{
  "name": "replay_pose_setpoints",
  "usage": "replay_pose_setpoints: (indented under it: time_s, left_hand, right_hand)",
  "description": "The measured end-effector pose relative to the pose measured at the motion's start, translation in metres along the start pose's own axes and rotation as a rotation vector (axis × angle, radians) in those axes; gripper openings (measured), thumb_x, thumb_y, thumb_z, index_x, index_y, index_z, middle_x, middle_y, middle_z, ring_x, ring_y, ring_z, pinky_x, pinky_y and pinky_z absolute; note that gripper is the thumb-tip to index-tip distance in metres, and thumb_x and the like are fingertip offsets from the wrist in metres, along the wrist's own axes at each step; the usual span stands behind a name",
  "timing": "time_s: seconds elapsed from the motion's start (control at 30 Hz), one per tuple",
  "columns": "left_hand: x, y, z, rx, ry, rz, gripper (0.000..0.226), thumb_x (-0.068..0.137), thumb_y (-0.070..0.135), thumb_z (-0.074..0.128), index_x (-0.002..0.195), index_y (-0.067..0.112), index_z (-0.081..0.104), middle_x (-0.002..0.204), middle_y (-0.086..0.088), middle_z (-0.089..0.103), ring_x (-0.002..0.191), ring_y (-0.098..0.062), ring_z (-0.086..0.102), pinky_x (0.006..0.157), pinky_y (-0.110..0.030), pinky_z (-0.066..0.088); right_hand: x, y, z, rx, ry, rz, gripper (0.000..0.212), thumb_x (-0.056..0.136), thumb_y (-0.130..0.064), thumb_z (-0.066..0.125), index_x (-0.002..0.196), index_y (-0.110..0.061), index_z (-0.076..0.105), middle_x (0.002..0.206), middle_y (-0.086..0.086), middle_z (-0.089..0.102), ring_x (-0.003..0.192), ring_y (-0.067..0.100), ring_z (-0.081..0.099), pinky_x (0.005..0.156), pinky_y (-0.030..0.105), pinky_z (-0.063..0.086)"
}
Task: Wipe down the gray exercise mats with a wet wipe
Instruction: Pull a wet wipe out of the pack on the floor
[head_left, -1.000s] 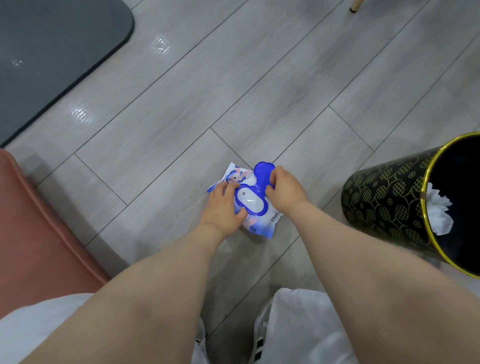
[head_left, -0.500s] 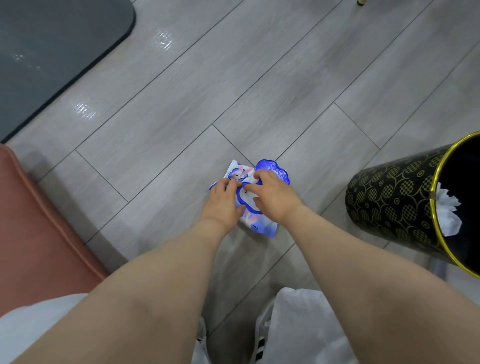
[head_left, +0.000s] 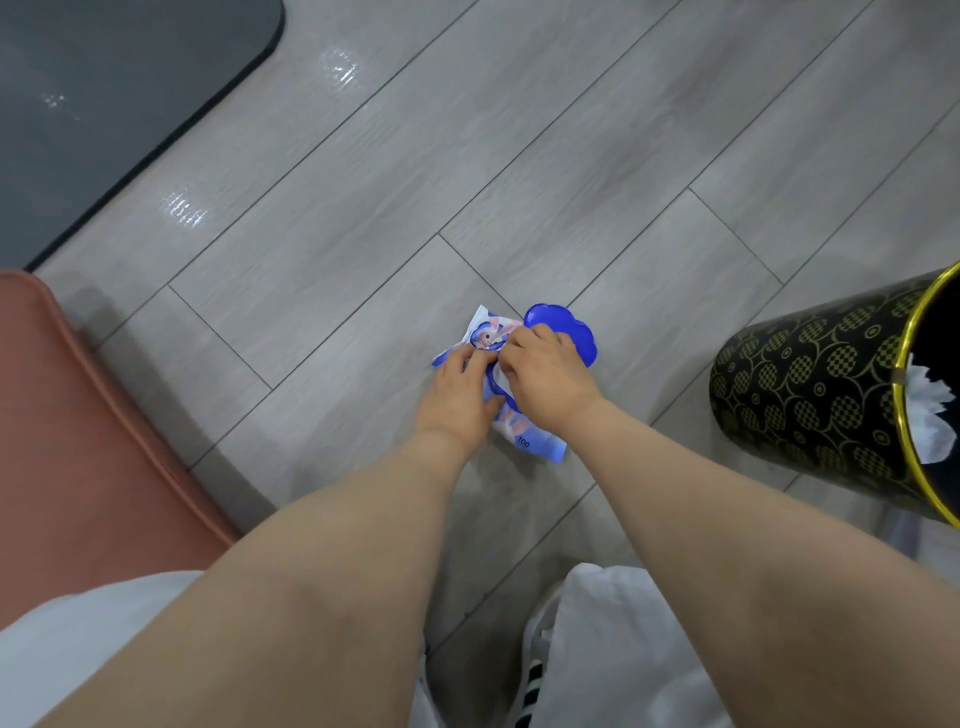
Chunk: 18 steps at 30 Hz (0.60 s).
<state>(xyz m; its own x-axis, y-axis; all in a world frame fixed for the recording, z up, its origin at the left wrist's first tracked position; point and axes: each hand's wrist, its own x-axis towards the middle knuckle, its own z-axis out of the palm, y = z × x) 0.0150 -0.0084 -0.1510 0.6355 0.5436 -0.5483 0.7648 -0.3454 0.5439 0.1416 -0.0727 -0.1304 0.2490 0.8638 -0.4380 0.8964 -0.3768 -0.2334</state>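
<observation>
You are crouching over the flat blue-and-white plastic pack of wet wipes (head_left: 519, 415), which is lying on the grey wood-plank floor (head_left: 519, 156) just ahead of your knees, and both of your hands are working on it. Your left hand (head_left: 460, 395) is resting on the near-left part of the pack with its fingers laid fairly straight, pressing the pack down against the floor. Your right hand (head_left: 545, 379) is sitting over the middle of the pack with its fingers curled inward, their tips reaching in at the dispensing opening under the translucent blue scalloped flip lid (head_left: 563, 325); whether they are already pinching a wipe you cannot tell, since the hand is covering the opening. A second ago that hand was gripping the edge of the lid beside the pack and the white oval opening was showing plainly; now the lid is lying folded back past your knuckles and the hand is covering the opening. The pack itself is staying where it was. The dark grey rounded-corner exercise mat (head_left: 104, 104) is lying well apart at the upper left. To your right, the black cylindrical bin with gold pattern and rim (head_left: 810, 384) is standing near, with crumpled white tissue (head_left: 930, 410) inside, and a salmon-pink cushion (head_left: 78, 441) is filling the left edge
</observation>
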Motion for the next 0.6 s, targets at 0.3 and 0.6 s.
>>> replay_pose_setpoints:
  time_s: [0.3,0.6]
  left_hand:
    - [-0.001,0.006,-0.002,0.089,-0.018,-0.032,0.051,0.091,0.024,0.061,0.140,0.022,0.044,0.145,-0.001,0.036,0.120,-0.026,0.048,0.077,-0.033,0.041]
    - [-0.003,0.010,0.003,0.135,-0.019,-0.054,0.055,0.092,0.023,0.060,0.143,0.024,0.040,0.150,-0.002,0.032,0.123,-0.029,0.049,0.087,-0.041,0.050]
  right_hand:
    - [-0.021,0.009,-0.014,0.175,-0.326,0.010,0.005,0.080,-0.015,0.054,0.079,-0.019,0.052,0.093,0.005,0.060,0.090,0.023,0.053,0.075,0.036,0.049]
    - [-0.034,0.009,-0.004,0.240,-0.192,0.191,0.023,0.099,-0.022,0.043,0.102,-0.007,0.060,0.092,0.012,0.065,0.075,0.024,0.050,0.064,0.032,0.043]
